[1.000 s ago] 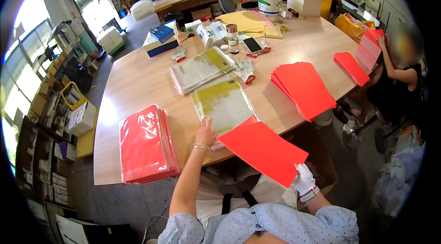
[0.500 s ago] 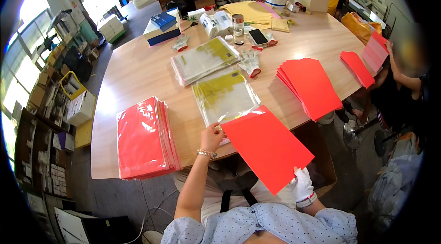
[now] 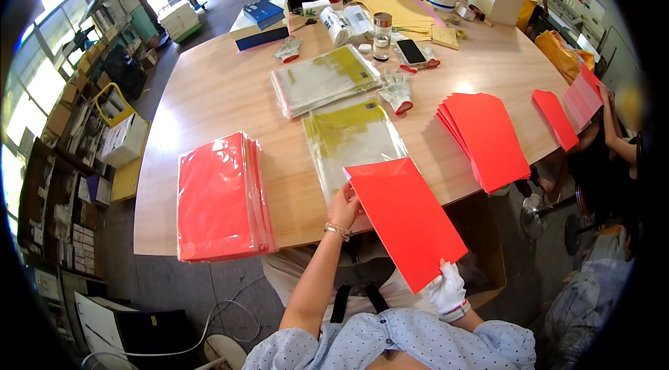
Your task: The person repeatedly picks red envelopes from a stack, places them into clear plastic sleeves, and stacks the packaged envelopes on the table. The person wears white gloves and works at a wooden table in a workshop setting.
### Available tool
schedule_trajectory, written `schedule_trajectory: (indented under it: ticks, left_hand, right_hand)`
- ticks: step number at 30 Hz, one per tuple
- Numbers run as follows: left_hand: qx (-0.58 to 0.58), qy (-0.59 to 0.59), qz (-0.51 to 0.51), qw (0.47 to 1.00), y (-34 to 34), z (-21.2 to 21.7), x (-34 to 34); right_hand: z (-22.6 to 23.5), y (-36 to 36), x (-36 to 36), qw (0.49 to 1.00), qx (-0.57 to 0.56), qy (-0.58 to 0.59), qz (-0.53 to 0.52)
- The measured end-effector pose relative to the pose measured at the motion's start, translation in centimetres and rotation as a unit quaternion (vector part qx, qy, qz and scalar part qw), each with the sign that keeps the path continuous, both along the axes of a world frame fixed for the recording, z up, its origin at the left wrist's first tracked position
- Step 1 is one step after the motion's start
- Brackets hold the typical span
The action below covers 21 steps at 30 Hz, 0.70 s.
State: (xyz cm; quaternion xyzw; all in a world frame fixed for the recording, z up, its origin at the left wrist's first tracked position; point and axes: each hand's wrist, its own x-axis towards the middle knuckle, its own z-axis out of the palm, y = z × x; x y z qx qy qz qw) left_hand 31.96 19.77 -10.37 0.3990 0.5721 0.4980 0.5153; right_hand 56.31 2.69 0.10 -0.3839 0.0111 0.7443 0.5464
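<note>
My bare left hand (image 3: pixel 344 207), with a beaded bracelet at the wrist, is closed at the left edge of a red sheet (image 3: pixel 410 220); some of its fingers are hidden behind it. My right hand (image 3: pixel 448 290) wears a white knit glove and grips the sheet's near right corner. The sheet slants from the table's front edge toward my lap. Its far end overlaps the near part of a clear plastic bag (image 3: pixel 357 140) with an olive-yellow print. Whether that end is inside the bag I cannot tell. Behind lies a stack of similar bags (image 3: pixel 326 79).
Bagged red sheets are stacked at left (image 3: pixel 217 199). A fanned pile of red sheets (image 3: pixel 488 140) lies at right, a smaller pile (image 3: pixel 555 119) beyond. Work gloves (image 3: pixel 397 91), a glass jar (image 3: pixel 382 37) and a phone (image 3: pixel 411 51) lie farther back. A person handles red sheets at far right.
My left hand has moved from the bag's near edge along the red sheet's left edge. The sheet has turned a little more upright in view, its near corner shifting left. The view has shifted slightly.
</note>
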Motion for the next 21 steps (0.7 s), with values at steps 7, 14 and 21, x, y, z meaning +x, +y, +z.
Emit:
schedule_trajectory:
  ticks: [7, 14, 21]
  left_hand:
    - [0.036, 0.204, -0.289, 0.935, -0.9, -5.6, 2.4]
    - [-0.04, -0.116, -0.13, 0.984, -12.6, -12.6, 9.9]
    - [-0.082, -0.171, -0.084, 0.978, -11.7, -7.2, 9.4]
  right_hand:
    - [0.8, 0.2, 0.1, 0.991, 0.07, -0.1, 0.044]
    - [-2.8, 2.0, -0.7, 0.992, 0.022, -0.108, 0.068]
    - [-8.0, 8.3, -2.1, 0.993, 0.088, 0.054, 0.065]
